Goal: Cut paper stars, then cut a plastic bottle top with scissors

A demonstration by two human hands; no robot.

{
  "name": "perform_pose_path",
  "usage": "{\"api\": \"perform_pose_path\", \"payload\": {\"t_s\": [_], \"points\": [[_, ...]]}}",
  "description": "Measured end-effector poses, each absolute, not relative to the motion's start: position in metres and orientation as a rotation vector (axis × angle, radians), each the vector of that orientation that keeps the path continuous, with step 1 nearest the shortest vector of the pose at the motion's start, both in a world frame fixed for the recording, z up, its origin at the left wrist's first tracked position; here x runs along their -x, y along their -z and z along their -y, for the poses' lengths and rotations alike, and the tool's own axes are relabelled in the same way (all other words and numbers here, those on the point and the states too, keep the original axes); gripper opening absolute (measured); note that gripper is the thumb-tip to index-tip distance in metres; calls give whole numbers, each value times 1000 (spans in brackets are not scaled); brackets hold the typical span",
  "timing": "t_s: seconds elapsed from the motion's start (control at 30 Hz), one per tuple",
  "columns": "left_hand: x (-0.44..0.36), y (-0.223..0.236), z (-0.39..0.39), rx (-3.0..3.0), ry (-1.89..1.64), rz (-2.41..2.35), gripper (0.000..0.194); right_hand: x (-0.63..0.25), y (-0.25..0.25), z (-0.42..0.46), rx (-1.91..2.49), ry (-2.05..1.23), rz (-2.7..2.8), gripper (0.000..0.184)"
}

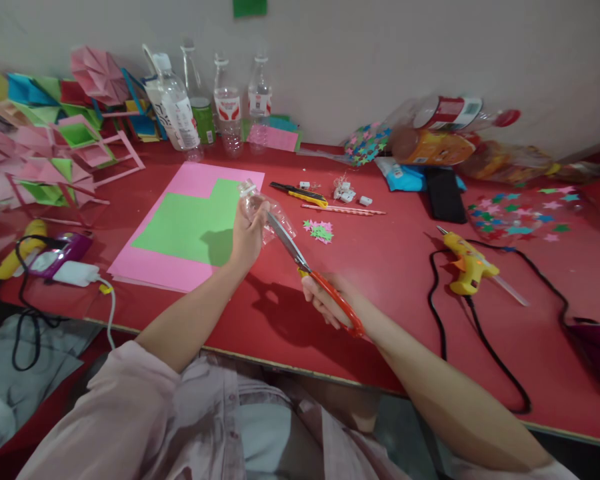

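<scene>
My left hand (247, 233) is closed around a clear plastic bottle top (279, 225), its neck pointing up and away from me. In my right hand (330, 303) is a pair of scissors (293, 248) with orange-red handles. The blades look shut or nearly so, and their tips reach the plastic beside my left thumb; whether they are cutting it I cannot tell. Below and left of my left hand lie a green paper sheet (180, 223) and pink paper (145, 267). Small pink and green paper stars (320, 231) sit just beyond the scissors.
A yellow cutter knife (307, 198), a striped straw (347, 209) and white pieces (347, 193) lie farther back. Bottles (229, 107) stand along the wall. To the right are a yellow glue gun (465, 263) with a black cord and a phone (445, 195). Paper models (80, 143) fill the left.
</scene>
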State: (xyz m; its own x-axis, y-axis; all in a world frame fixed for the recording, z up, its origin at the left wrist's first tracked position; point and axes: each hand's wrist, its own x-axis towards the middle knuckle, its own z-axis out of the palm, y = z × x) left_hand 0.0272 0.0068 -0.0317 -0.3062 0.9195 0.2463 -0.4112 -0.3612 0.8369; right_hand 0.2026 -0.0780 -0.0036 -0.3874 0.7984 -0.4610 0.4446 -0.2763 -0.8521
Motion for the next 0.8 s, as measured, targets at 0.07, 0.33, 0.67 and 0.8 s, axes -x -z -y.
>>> {"api": "perform_pose_path", "payload": {"t_s": [0.07,0.33,0.67,0.8], "points": [[-27,31,-7,-940,-1808,-840,29,-202,2,78,1551,-1713,1668,51],[-27,28,-6,-893,-1805,-849,22,-203,-1,78,1593,-1686,1663,42],[-25,34,-9,-944,-1815,-845,25,-206,0,75,1539,-1755,1661,48],[-27,36,-9,-912,-1753,-853,26,-209,6,74,1460,-1754,1713,53]]}}
